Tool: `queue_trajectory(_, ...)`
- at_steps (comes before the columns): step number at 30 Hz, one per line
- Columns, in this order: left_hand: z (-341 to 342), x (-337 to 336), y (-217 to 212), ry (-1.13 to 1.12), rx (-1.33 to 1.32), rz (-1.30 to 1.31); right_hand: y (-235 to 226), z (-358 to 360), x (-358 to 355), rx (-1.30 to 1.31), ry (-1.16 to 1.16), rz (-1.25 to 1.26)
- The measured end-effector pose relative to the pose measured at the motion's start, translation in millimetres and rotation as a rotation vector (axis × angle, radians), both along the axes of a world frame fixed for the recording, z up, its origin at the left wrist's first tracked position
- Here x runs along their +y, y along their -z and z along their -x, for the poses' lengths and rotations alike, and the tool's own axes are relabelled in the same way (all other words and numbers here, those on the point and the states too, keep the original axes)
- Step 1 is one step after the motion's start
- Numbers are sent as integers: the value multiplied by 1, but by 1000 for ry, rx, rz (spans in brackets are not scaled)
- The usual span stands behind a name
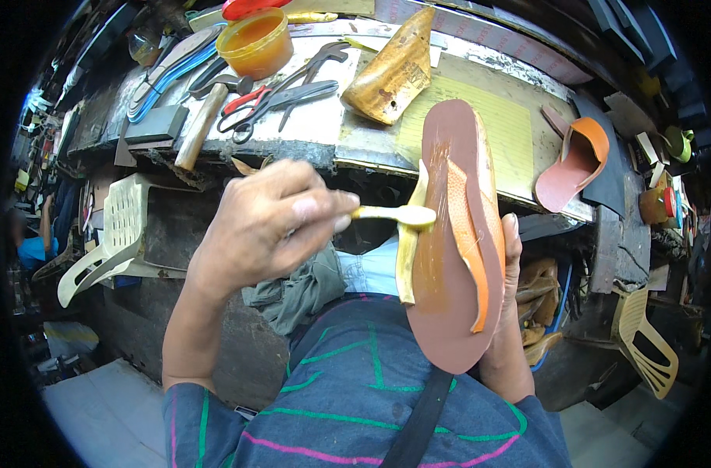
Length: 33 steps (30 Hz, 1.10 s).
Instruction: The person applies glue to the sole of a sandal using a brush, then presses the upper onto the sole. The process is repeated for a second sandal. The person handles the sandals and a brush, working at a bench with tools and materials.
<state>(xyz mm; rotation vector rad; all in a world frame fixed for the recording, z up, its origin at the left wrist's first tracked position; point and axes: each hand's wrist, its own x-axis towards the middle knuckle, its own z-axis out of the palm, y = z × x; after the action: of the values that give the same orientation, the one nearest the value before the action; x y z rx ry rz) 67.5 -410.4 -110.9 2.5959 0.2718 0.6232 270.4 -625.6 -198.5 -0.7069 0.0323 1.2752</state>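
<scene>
My left hand (281, 222) is closed around a slim yellowish glue applicator (394, 214). Its rounded tip touches the left side of a brown sandal sole (449, 335). Wet, glossy glue streaks cover the middle of the sole. An orange strap end (464, 242) lies along its right side, and a yellowish glue-coated strap end (410, 249) sticks out at its left edge. My right hand (511, 253) grips the sole from its right side, most of its fingers hidden behind it. A strip of pale shoe last (486, 164) shows along the sole's right edge.
On the bench are a tub of amber glue (255, 47), scissors (281, 101), a hammer (203, 125), a wooden shoe last (390, 74) and a yellow sheet (480, 125). At right sits an orange-strapped slipper (574, 164). Plastic chairs (121, 226) flank me.
</scene>
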Motion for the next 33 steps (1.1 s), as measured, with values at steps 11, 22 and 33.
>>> queue_trajectory(11, -9, 23, -4, -206, 56, 4, 6, 6, -7, 53, -23, -98)
queue_trajectory(22, -7, 10, 12, 69, -47, 78, 5, -2, 9, 41, 25, -127)
queue_trajectory(33, 18, -15, 27, 179, 36, 283, 13, -19, 4, -127, 23, -134)
